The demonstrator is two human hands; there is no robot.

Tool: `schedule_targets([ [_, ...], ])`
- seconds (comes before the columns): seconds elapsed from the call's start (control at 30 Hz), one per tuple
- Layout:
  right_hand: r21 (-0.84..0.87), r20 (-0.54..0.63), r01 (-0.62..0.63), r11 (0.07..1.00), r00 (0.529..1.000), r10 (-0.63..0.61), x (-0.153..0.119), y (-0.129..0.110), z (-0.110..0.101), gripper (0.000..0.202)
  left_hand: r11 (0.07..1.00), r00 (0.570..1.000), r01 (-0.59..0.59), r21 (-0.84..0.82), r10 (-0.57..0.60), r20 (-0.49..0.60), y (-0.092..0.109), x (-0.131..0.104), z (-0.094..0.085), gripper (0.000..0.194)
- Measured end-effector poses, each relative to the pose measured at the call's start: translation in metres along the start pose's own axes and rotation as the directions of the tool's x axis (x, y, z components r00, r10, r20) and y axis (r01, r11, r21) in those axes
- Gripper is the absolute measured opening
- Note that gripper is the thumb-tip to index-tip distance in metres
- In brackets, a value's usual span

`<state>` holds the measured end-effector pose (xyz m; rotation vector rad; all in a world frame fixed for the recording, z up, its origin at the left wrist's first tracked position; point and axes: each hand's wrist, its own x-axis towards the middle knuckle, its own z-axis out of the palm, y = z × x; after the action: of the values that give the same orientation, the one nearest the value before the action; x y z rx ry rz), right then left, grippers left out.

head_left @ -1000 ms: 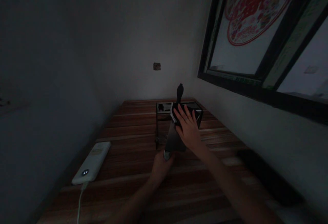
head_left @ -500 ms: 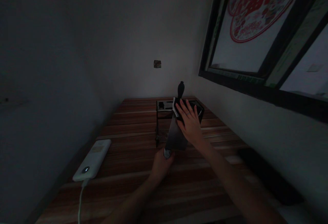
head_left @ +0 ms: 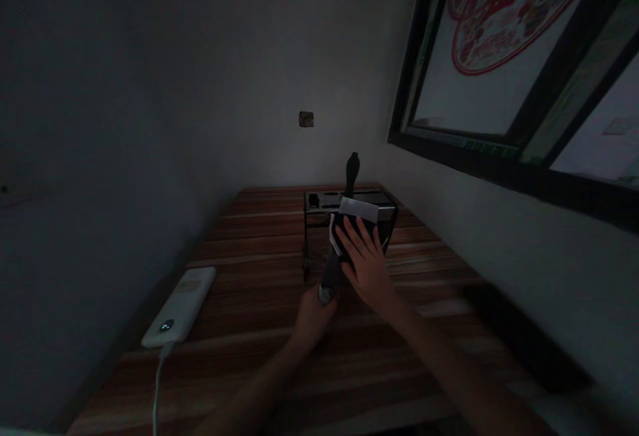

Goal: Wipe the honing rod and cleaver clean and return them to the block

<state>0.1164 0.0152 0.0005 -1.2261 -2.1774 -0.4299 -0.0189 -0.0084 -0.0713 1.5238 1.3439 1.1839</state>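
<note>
My left hand [head_left: 314, 319] is closed round the handle of a cleaver [head_left: 358, 210], whose wide blade points away from me. Over the middle of the blade lies a black cloth [head_left: 340, 221] with a white edge. My right hand [head_left: 367, 266] presses on this cloth, its fingers stretched out, its underside hidden. The blade's far end shows beyond the cloth, and a strip shows near the handle. Just behind stands a knife rack [head_left: 322, 202] with a slotted top. A dark-handled tool [head_left: 352, 170] stands upright in it.
On the left of the wood-grain table [head_left: 249, 303] lies a white power bank [head_left: 182, 306] with a cable [head_left: 156, 386]. A long dark object [head_left: 524, 336] lies along the right side. Walls close in at the back and sides, with a framed window [head_left: 479, 110] at right.
My right hand and the cloth have slid down the blade toward the handle, uncovering the blade's far end. My left hand keeps its grip on the cleaver, and the view has tilted slightly.
</note>
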Motion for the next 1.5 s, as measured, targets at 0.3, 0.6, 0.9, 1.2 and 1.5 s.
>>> schedule_targets([
  [0.3,0.008,0.125,0.072,0.997,0.989,-0.073,-0.043,-0.021,0.012,0.062,0.995,1.0,0.014,-0.103,-0.012,0.025,0.001,-0.002,-0.001,0.016],
  [0.6,0.133,0.217,0.097,0.986,0.968,-0.125,-0.064,-0.036,0.012,0.065,0.989,0.998,-0.015,-0.15,0.025,0.065,-0.002,-0.003,-0.004,0.02],
  [0.9,0.176,0.22,0.079,0.981,0.968,-0.117,-0.066,-0.038,0.012,0.059,0.988,0.999,-0.031,-0.154,0.037,0.032,-0.005,-0.003,-0.006,0.025],
  [1.2,0.139,0.175,0.094,0.986,0.978,-0.118,-0.062,-0.037,0.011,0.056,0.99,0.995,-0.075,-0.12,0.082,0.058,-0.003,-0.003,-0.007,0.025],
  [1.5,0.06,0.124,0.103,0.993,0.986,-0.11,-0.051,-0.029,0.014,0.058,0.988,0.996,-0.026,-0.15,0.039,0.083,-0.007,0.0,-0.003,0.02],
])
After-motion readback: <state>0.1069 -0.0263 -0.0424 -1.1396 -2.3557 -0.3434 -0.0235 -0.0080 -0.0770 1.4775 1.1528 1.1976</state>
